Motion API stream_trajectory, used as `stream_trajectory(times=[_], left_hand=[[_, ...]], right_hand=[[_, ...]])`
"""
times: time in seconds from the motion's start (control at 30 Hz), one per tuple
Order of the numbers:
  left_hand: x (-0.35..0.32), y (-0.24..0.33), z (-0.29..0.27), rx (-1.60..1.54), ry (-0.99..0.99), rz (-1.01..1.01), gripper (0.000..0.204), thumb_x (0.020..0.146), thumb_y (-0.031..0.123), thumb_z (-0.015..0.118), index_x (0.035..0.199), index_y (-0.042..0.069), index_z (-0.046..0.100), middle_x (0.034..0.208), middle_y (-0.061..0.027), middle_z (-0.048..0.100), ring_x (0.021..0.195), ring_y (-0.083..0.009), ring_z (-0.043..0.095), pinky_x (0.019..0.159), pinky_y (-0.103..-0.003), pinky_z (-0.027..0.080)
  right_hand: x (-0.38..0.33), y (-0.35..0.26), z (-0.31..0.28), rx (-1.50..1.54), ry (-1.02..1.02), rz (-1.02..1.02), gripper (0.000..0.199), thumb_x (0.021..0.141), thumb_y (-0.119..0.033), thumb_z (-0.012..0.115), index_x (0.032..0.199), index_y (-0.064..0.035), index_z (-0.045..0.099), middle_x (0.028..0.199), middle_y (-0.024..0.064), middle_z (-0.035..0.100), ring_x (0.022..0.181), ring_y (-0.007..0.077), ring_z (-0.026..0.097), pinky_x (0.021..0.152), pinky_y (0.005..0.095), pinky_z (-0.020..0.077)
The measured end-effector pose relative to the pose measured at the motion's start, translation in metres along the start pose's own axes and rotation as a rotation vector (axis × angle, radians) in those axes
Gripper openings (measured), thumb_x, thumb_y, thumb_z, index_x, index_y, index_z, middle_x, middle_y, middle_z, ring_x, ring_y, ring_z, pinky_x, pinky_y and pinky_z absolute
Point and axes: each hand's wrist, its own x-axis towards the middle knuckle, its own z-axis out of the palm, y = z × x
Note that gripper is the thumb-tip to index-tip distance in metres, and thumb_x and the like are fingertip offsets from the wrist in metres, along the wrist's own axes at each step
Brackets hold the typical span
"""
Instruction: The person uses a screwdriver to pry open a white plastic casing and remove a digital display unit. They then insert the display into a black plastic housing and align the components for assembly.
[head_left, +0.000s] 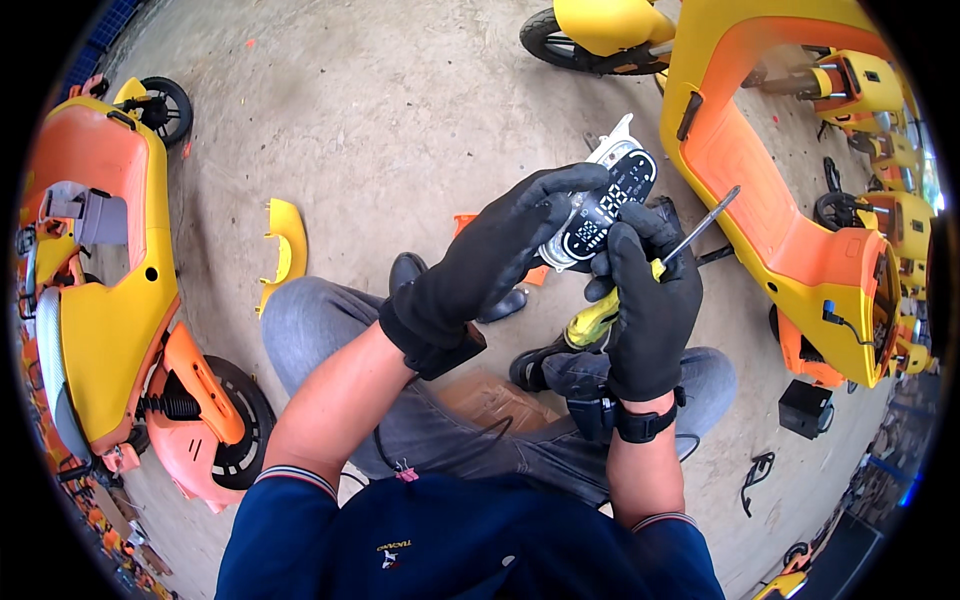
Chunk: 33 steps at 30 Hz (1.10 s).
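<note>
An instrument display [632, 182] with a black face, lit white digits and a white-and-clear casing is held up, tilted, in front of me. My left hand [500, 235], in a black glove, is closed around the display's left side. A screwdriver [706, 224] with a yellow handle lies across my gloved right hand [652, 300], whose fingers are curled around it. Its bare shaft points up and to the right, away from the display. The right thumb and fingertips are at the display's lower right edge. The display's underside is hidden.
A yellow-and-orange scooter body [735, 170] stands close on the right, another scooter [125, 270] on the left. On the concrete floor are a curved yellow panel [287, 245], a black box [806, 408] and a black bracket [757, 482]. Cardboard [495, 400] lies between my legs.
</note>
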Motion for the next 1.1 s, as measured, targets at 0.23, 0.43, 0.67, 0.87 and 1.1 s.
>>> stream_trajectory(times=[0.23, 0.43, 0.67, 0.87, 1.1], left_hand=[[0.001, 0.004, 0.01, -0.237, 0.071, -0.042, 0.058, 0.106, 0.015, 0.053, 0.158, 0.001, 0.033, 0.155, -0.014, 0.045, 0.134, -0.0197, 0.052, 0.111, -0.033, 0.045], [-0.001, 0.002, -0.005, 0.347, 0.02, 0.083, 0.053, 0.109, 0.016, 0.046, 0.158, -0.002, 0.032, 0.156, -0.0148, 0.043, 0.133, -0.0175, 0.053, 0.11, -0.032, 0.045], [-0.006, 0.0, -0.003, 0.139, 0.053, -0.029, 0.047, 0.112, 0.027, 0.043, 0.152, 0.001, 0.043, 0.14, -0.0147, 0.058, 0.126, -0.0164, 0.058, 0.106, -0.032, 0.047], [-0.006, 0.001, 0.001, 0.214, 0.018, 0.155, 0.051, 0.112, 0.03, 0.045, 0.15, -0.004, 0.044, 0.138, -0.0117, 0.06, 0.124, -0.0142, 0.059, 0.106, -0.03, 0.046], [-0.004, -0.004, -0.002, -0.259, 0.071, -0.105, 0.05, 0.111, 0.028, 0.048, 0.15, -0.003, 0.044, 0.138, -0.012, 0.06, 0.122, -0.0141, 0.059, 0.104, -0.03, 0.048]], right_hand=[[-0.001, 0.001, 0.002, -0.028, 0.012, -0.02, 0.023, 0.096, -0.003, 0.066, 0.118, 0.0048, 0.065, 0.088, 0.0075, 0.066, 0.073, 0.0103, 0.065, 0.059, 0.0225, 0.0547], [-0.003, -0.003, 0.0, 0.025, -0.01, -0.006, 0.024, 0.096, -0.004, 0.068, 0.118, 0.0048, 0.065, 0.089, 0.0078, 0.067, 0.072, 0.0103, 0.065, 0.059, 0.0225, 0.0547], [-0.003, -0.001, 0.001, 0.01, -0.035, -0.003, 0.025, 0.095, -0.003, 0.069, 0.118, 0.0047, 0.066, 0.09, 0.0077, 0.068, 0.071, 0.0096, 0.064, 0.059, 0.0224, 0.0545], [-0.003, 0.002, 0.001, -0.057, -0.023, -0.041, 0.026, 0.094, -0.002, 0.069, 0.118, 0.0049, 0.066, 0.093, 0.008, 0.068, 0.072, 0.0094, 0.064, 0.061, 0.0225, 0.0536], [-0.004, 0.0, 0.001, -0.064, -0.022, -0.049, 0.026, 0.094, -0.003, 0.069, 0.118, 0.005, 0.065, 0.094, 0.0087, 0.068, 0.072, 0.0103, 0.064, 0.061, 0.0231, 0.0527]])
